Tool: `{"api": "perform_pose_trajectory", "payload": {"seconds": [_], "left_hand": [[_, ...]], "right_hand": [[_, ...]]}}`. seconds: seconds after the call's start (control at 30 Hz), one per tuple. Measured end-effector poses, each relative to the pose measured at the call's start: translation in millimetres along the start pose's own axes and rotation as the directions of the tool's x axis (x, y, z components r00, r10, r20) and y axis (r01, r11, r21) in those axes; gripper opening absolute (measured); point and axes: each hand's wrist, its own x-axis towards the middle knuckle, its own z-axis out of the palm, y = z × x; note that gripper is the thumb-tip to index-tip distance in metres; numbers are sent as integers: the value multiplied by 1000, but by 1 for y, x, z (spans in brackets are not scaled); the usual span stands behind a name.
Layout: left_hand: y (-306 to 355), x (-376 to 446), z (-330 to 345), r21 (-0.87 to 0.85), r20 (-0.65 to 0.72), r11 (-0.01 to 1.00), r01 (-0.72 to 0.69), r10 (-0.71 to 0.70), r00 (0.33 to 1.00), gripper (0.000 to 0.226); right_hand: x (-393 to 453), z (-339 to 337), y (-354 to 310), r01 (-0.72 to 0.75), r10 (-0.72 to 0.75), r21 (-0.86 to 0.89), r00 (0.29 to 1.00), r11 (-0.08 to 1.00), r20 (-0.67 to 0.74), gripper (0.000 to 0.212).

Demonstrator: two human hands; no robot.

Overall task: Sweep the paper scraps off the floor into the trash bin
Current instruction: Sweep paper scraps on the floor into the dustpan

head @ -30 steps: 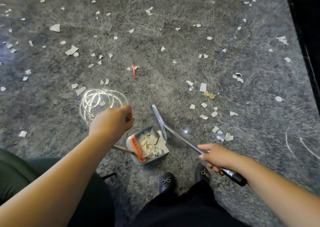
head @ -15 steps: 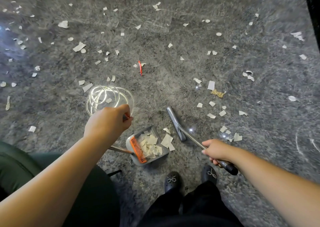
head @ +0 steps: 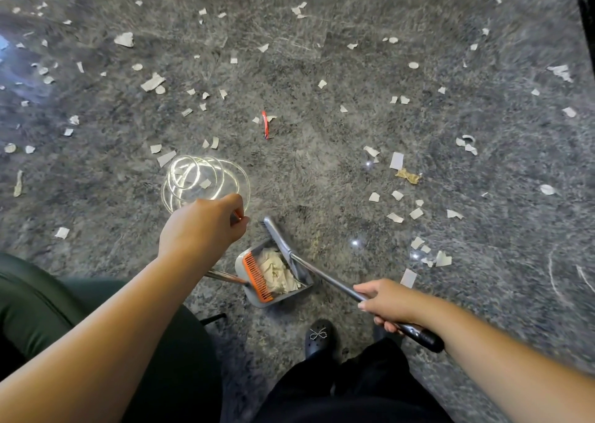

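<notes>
Looking down at a grey speckled floor (head: pixel 322 165), a person stands over a long-handled dustpan (head: pixel 283 297) near the floor's bottom edge. The left hand (head: pixel 201 229) is curled around the dustpan's handle top; the right hand (head: pixel 388 301) grips the broom handle (head: pixel 325 277), with the broom head (head: pixel 283 245) resting at the pan's mouth. A heap of paper scraps (head: pixel 277 272) already lies inside the pan behind its orange comb (head: pixel 257 276). Judging by this, the job is early: many scraps remain scattered across the whole floor, including a red wrapper (head: pixel 265 125) at centre and a tan crumpled piece (head: pixel 408 175) toward the right edge. No trash bin is visible. A black shoe (head: pixel 318 335) stands just below the pan.
</notes>
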Motion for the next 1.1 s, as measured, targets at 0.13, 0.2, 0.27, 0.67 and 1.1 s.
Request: {"api": "perform_pose_trajectory", "payload": {"seconds": [0.13,0.2,0.27,0.67,1.1], "left_hand": [[-7,-4,-2,-53,-1,998,33,-33,999,17],[-9,-5,-4,-79,2,996,51,-51,999,16],[-9,-6,-5,-96,8,994,55,-54,998,15],[52,24,-2,-85,-11,986,-146,145,989,19],[204,67,16,-28,22,925,-378,379,925,18]], "right_hand": [[-13,-4,4,5,-4,22,1000,1000,-21,47],[-18,-8,9,-7,8,40,999,999,-38,50],[-22,-12,15,-19,22,62,998,998,-56,52],[-59,-39,81,-28,89,270,971,962,-220,49],[-93,-99,212,-73,293,532,893,843,-342,53]]}}
